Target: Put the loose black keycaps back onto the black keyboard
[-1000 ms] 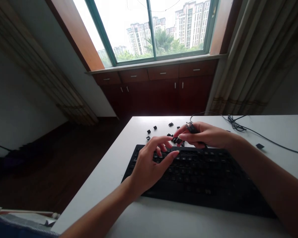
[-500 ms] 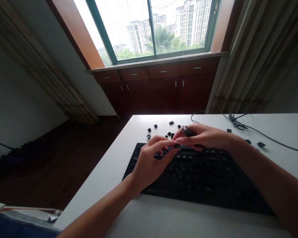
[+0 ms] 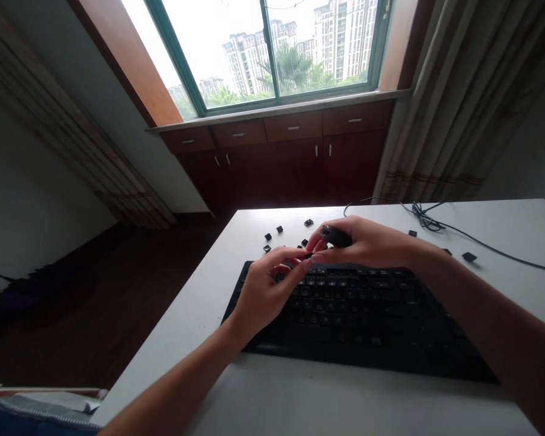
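A black keyboard (image 3: pixel 358 315) lies on a white table (image 3: pixel 300 399). My left hand (image 3: pixel 263 290) hovers over the keyboard's upper left corner, thumb and fingers pinched together at a small dark piece I cannot name. My right hand (image 3: pixel 363 245) is above the keyboard's top edge, closed around a small black tool (image 3: pixel 333 235), its fingertips meeting those of the left hand. Several loose black keycaps (image 3: pixel 279 230) lie on the table just beyond the keyboard.
A black cable (image 3: pixel 436 225) runs across the table's far right, with more keycaps (image 3: pixel 469 257) near it. Beyond the table stand dark wooden cabinets (image 3: pixel 290 157) under a window, with a curtain (image 3: pixel 463 103) at right. Blue fabric (image 3: pixel 31 418) shows at bottom left.
Both hands have drawn closer together at the keyboard's top left edge, and the left hand's fingers have gone from spread to pinched. The view has shifted slightly.
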A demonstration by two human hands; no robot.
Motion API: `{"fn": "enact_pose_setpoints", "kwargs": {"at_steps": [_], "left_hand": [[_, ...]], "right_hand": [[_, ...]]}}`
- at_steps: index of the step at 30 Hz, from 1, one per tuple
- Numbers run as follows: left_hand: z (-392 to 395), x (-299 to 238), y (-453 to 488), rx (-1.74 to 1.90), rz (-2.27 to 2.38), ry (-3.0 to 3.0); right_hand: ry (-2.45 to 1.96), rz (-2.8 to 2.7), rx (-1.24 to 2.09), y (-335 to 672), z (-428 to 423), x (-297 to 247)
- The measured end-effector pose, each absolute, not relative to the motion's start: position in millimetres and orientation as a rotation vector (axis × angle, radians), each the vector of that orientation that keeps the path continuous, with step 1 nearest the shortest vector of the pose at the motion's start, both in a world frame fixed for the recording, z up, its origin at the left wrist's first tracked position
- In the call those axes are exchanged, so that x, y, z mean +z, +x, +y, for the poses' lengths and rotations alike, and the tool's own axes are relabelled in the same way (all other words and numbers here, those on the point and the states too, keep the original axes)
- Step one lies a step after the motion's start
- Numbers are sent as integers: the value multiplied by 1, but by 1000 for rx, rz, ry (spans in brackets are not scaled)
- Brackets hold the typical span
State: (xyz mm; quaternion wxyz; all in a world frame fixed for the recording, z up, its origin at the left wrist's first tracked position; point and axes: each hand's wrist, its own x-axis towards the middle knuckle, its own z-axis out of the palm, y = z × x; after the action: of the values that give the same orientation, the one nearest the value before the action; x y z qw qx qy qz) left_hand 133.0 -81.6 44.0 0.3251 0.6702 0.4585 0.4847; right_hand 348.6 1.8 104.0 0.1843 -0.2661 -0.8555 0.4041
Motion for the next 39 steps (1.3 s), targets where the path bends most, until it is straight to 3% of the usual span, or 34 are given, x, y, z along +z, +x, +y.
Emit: {"fn": "enact_pose_setpoints", "kwargs": {"at_steps": [8, 15, 21, 30, 39], "left_hand": [[-78, 48, 131, 1239, 1207, 1516], [-77, 45, 131, 1261, 1226, 1470], [-77, 45, 131, 1238, 1226, 1517], [-77, 41, 127, 1181, 1250, 1633], [-83, 30, 136, 989, 1264, 2540]], "right_hand": [[-698, -2473, 646, 342, -10, 108], [-697, -2536, 453, 340, -14, 113], [-879, -2640, 478, 353, -4, 110], [-1279, -2728, 783, 368, 14, 90], [-1278, -2817, 815, 370, 16, 87]]}}
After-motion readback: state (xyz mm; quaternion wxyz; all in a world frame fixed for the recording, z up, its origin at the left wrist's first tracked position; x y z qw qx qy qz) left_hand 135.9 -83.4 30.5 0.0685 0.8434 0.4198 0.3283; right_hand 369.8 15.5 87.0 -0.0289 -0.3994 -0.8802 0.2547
